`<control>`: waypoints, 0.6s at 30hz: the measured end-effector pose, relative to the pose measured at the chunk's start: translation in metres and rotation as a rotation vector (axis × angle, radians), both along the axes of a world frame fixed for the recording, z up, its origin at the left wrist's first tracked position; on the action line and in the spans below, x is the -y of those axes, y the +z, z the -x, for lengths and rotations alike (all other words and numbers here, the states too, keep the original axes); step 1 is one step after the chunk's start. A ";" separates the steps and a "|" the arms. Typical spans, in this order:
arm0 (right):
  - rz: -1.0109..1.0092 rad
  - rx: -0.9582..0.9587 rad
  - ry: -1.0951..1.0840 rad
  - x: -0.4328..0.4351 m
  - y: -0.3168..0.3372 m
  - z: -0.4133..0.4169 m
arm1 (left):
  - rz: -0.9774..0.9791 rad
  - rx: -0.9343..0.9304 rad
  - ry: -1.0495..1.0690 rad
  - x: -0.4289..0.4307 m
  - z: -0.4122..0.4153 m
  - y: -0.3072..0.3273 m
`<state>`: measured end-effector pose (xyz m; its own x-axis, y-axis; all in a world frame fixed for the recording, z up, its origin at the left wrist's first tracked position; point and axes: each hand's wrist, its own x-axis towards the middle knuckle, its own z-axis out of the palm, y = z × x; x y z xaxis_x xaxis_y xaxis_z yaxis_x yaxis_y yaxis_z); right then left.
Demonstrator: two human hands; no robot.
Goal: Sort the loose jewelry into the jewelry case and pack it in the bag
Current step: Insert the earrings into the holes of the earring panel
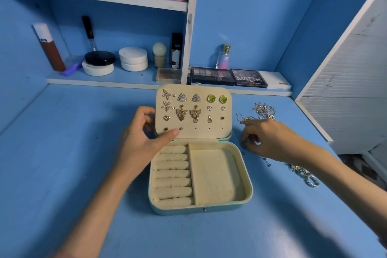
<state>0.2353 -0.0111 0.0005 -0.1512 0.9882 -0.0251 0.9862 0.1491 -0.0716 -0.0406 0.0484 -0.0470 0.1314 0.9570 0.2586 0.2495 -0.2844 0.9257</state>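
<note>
As left hand (138, 142) grips the case lid (202, 134) on the blue desk (62, 153), right hand (270, 138) curls, grasp unclear.

Mid-frame, your left hand (144, 134) pinches the case lid (216, 132); at right, your right hand (270, 140) curls its fingertips downward.

Home vanity corner: blue desk (62, 153) under white shelves (104, 0) of cosmetic jars (133, 58), 2 eyeshadow palettes (212, 78), a perfume bottle (223, 57).

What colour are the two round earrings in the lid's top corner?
The round earrings are green, gold-edged; head view.
</note>
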 end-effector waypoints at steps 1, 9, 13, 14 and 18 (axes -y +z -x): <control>0.001 0.002 0.002 0.000 0.000 0.000 | 0.005 -0.020 0.005 0.000 -0.001 0.001; 0.009 -0.035 -0.011 0.000 -0.001 -0.002 | -0.039 -0.123 0.074 0.000 -0.007 0.009; -0.028 -0.155 -0.012 -0.002 0.001 -0.009 | -0.140 -0.179 0.072 0.002 -0.005 0.010; -0.056 -0.196 -0.010 -0.003 0.003 -0.010 | -0.170 -0.197 0.077 0.002 -0.004 0.010; -0.094 -0.329 -0.057 -0.010 0.018 -0.012 | -0.257 -0.260 0.086 0.004 -0.001 0.009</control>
<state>0.2468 -0.0009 0.0183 -0.0803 0.9909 0.1077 0.9195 0.1154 -0.3759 -0.0398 0.0440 -0.0382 0.1464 0.8757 0.4601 0.4996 -0.4669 0.7297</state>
